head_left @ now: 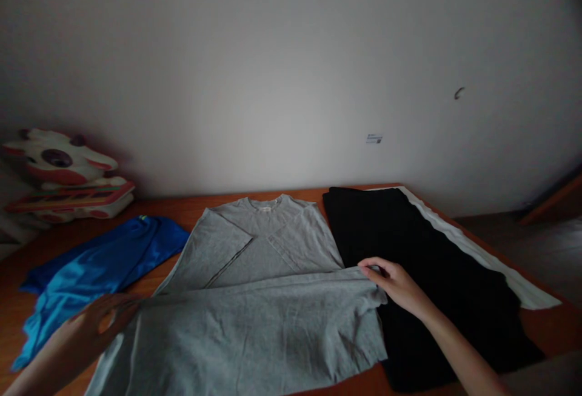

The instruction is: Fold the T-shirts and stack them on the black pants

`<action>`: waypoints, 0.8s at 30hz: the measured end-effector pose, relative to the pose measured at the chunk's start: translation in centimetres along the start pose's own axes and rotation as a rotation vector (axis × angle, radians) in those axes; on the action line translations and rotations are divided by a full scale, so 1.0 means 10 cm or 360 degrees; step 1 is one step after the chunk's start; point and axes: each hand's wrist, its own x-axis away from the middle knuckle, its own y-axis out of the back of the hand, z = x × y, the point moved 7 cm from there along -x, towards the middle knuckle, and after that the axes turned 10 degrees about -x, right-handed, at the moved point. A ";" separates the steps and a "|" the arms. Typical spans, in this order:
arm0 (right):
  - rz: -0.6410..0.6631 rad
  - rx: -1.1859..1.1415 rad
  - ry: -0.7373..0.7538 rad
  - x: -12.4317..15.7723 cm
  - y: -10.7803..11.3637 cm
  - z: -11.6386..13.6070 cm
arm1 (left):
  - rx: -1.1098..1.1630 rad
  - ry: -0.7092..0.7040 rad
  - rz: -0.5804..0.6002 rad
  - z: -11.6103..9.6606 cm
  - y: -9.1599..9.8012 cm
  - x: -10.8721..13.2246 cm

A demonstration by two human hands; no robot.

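The grey shirt [254, 299] lies flat on the surface [550, 329], sleeves already folded in and the bottom half drawn up partway; the collar end still shows. The right hand [396, 285] pinches the folded edge, fingers together; the left hand [97, 320] is blurred, grip unclear. Blue cloth [95, 268] and black trousers [436, 281] flank it.
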 end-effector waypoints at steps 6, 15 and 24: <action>-0.0036 0.0612 0.0485 0.05 -0.26 0.37 | 0.0088 -0.0342 0.0168 -0.87 -0.06 -0.08; 0.0195 0.1065 0.0634 0.05 -0.89 0.56 | 0.0114 -0.0521 0.0317 -1.86 -0.28 -0.14; 0.0212 0.0968 0.0642 0.17 -0.75 0.60 | 0.0239 -0.0512 0.0427 -1.48 -0.20 -0.15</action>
